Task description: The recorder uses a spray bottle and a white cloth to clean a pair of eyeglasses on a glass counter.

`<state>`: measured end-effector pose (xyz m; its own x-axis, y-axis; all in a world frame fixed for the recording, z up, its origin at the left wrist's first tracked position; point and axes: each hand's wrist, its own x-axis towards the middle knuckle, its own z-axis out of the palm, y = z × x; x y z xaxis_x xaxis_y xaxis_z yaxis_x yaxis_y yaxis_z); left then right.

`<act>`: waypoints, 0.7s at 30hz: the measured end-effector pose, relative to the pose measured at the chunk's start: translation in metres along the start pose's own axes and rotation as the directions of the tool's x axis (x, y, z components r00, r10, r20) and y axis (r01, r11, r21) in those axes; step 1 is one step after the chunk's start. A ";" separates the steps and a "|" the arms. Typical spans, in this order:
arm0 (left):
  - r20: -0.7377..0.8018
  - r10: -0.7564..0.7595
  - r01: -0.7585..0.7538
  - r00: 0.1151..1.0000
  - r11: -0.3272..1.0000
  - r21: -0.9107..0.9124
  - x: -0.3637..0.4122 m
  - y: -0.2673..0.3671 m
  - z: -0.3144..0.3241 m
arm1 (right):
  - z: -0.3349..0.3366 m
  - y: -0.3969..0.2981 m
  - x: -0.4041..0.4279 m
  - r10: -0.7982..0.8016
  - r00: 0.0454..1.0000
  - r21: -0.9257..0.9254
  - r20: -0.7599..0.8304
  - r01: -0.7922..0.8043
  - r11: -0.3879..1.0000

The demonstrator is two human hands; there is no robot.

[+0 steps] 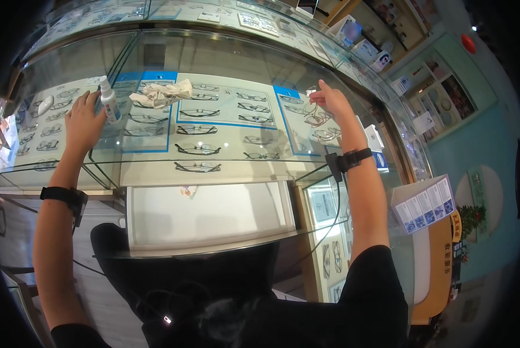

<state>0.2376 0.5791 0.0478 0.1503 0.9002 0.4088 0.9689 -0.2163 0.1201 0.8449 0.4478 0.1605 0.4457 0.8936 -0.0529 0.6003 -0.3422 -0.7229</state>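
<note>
My left hand (85, 118) is over the glass counter top, its thumb beside a white spray bottle (110, 101) that stands upright. Whether the fingers grip anything is unclear. A crumpled cream cloth (162, 93) lies to the right of the bottle. My right hand (333, 103) is over the counter's right part, its fingers close together. At its fingertips are a small white piece (310, 92) and a thin wire-like line, close above thin-rimmed eyeglasses (317, 118). I cannot tell whether these are held. More eyeglasses (326, 135) lie just below.
Rows of eyeglasses (197, 149) show through the glass of the display case. A pulled-out white drawer (212, 217) is before me. A white rounded object (46, 105) lies at left. A cable (338, 204) hangs from my right wrist strap. A leaflet stand (425, 209) stands at right.
</note>
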 end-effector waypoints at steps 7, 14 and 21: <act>-0.015 0.008 -0.009 1.000 1.000 -0.026 -0.003 0.003 -0.004 | 0.036 -0.100 -0.102 -0.236 0.934 0.247 0.269 0.170 0.954; -0.022 0.016 -0.017 1.000 0.999 -0.032 -0.003 0.002 -0.003 | 0.119 -0.133 -0.184 -0.353 0.461 0.382 0.815 0.031 0.924; -0.017 0.024 -0.024 1.000 0.999 -0.025 -0.002 0.000 -0.002 | 0.189 -0.093 -0.192 -0.080 0.326 0.142 0.942 -0.170 0.975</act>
<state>0.2368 0.5762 0.0490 0.1701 0.8882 0.4269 0.9598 -0.2474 0.1322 0.5782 0.3629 0.1073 -0.5282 0.5923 -0.6085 0.4153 -0.4448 -0.7935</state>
